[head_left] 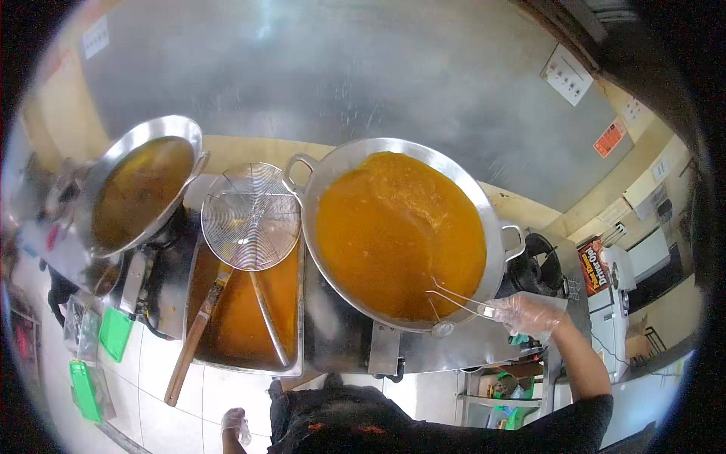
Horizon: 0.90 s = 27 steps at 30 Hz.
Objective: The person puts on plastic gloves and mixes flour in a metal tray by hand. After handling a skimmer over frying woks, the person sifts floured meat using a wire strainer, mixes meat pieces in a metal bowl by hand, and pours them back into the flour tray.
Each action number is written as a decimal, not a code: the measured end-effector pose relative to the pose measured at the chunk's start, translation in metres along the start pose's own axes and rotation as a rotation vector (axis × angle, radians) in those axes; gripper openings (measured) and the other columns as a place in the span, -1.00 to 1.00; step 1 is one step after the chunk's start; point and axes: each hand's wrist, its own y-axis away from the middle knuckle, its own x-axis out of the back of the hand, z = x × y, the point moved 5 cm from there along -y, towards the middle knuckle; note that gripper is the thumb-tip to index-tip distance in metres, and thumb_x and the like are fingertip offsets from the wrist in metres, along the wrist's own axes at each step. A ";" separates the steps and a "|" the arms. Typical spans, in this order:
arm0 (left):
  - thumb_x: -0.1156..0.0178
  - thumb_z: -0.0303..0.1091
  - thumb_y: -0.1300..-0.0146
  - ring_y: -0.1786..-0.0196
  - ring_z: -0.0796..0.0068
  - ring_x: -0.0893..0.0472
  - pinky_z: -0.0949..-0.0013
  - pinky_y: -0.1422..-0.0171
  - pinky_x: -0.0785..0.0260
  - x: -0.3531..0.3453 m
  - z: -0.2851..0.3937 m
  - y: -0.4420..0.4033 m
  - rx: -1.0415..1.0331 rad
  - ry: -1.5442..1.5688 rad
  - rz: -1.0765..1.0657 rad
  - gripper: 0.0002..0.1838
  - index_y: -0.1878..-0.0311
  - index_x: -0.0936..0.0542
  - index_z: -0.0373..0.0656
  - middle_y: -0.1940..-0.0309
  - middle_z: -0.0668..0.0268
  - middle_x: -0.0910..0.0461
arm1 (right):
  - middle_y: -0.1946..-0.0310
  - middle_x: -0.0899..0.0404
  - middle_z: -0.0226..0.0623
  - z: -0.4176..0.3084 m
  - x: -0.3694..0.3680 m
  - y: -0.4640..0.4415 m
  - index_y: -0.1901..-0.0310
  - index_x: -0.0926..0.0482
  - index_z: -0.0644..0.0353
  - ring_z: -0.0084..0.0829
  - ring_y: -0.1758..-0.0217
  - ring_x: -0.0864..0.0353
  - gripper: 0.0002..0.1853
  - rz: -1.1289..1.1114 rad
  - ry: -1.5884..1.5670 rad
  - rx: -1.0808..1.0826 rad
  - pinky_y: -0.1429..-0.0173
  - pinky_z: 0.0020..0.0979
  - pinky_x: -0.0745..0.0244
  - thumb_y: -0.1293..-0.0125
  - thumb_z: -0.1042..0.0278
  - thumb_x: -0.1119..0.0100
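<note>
My right hand [529, 313], in a clear plastic glove, is closed round the handles of metal tongs [461, 301]. The tips of the tongs reach into the orange-brown oil [401, 227] in a large wok [333, 284], near its lower right edge. A small round dial with a thin stem [442, 328], like a thermometer, sits at the wok's near rim. Low in the view, beside my body, my left hand [236, 425] hangs in a clear glove. Its fingers are loosely bent and nothing shows in them.
A wire skimmer [251, 216] and a wooden-handled tool [198, 333] lie across a rectangular oil-filled tray [300, 333]. Farther left stands a second wok [144, 136] of darker oil. A black burner [538, 261] is right of the large wok. Green-lidded containers [115, 333] are at the left.
</note>
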 end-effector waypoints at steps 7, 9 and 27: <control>-0.24 -0.29 -0.18 0.48 0.47 -0.49 0.31 0.42 -0.35 -0.007 0.074 -0.004 -0.131 -0.110 0.045 -0.82 0.23 -0.61 -0.19 0.48 0.38 -0.53 | 0.53 -0.31 -0.59 -0.082 -0.032 -0.009 0.00 -0.59 0.18 -0.60 0.50 -0.31 -0.69 0.135 -0.396 -0.040 0.41 -0.52 -0.28 -0.52 0.12 0.01; -0.23 -0.29 -0.18 0.48 0.48 -0.49 0.31 0.42 -0.34 0.005 0.073 -0.005 -0.140 -0.104 0.018 -0.84 0.28 -0.62 -0.18 0.49 0.38 -0.52 | 0.53 -0.34 -0.58 -0.069 -0.051 -0.004 0.01 -0.59 0.18 -0.62 0.50 -0.31 -0.69 0.165 -0.593 -0.060 0.43 -0.52 -0.29 -0.53 0.15 0.03; -0.23 -0.20 -0.22 0.46 0.49 -0.54 0.32 0.44 -0.40 0.137 0.036 -0.022 -0.128 -0.332 -0.051 -0.75 0.18 -0.61 -0.17 0.42 0.36 -0.57 | 0.55 -0.33 -0.60 -0.158 -0.138 0.041 0.00 -0.60 0.13 -0.68 0.58 -0.28 -0.78 0.540 -0.732 -0.081 0.50 -0.55 -0.22 -0.46 0.25 -0.07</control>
